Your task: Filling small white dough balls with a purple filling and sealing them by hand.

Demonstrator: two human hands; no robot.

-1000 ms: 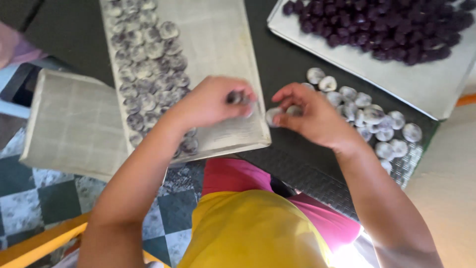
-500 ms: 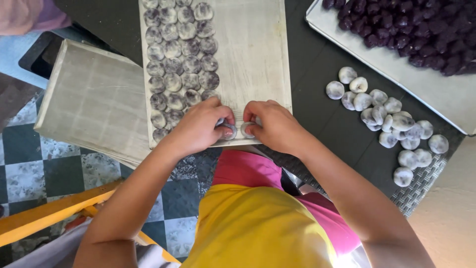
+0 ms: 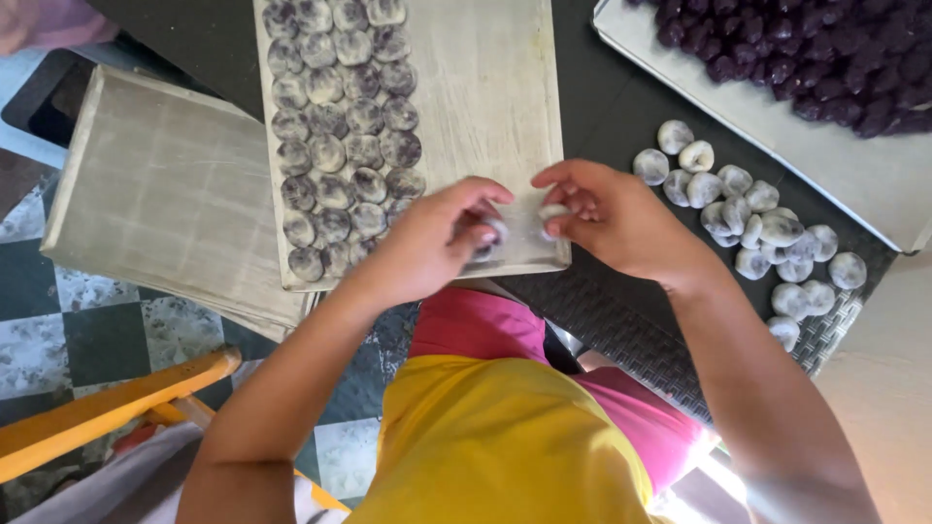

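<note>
Head cam: looking straight down over a yellow top (image 3: 505, 446) and pink cloth (image 3: 485, 325) at the bottom middle of the frame, arms reaching up into the centre.
Left hand: left hand (image 3: 427, 243) sits at the lower edge of the long board, fingers (image 3: 485, 194) curled in and pinched round a small pale dough piece (image 3: 492, 238), mostly hidden so I can't see its shape properly.
Right hand: right hand (image 3: 612, 218) is just beside it, centre frame, fingers bent and closed on a second pale dough ball (image 3: 551, 212). Fingertips of both hands nearly meet but look slightly apart.
Long board: pale wooden board (image 3: 495, 97) running from centre to top. Its left half is packed with rows of flattened floury discs (image 3: 340, 136), purple showing through, touching each other. Right half is bare wood.
Second board: another pale board (image 3: 165, 194) at the left, tucked partly under the long one.
Loose balls: cluster of pale dough balls (image 3: 757, 228) on the dark worktop (image 3: 621, 107) right of centre, near the right hand, some on a woven mat (image 3: 621, 330).
Tray: upper right, light tray (image 3: 825, 165) holding a heap of dark purple balls (image 3: 815, 49).
Floor stuff: lower left, checked tiles (image 3: 58, 330) and an orange-yellow chair rail (image 3: 107, 408).
</note>
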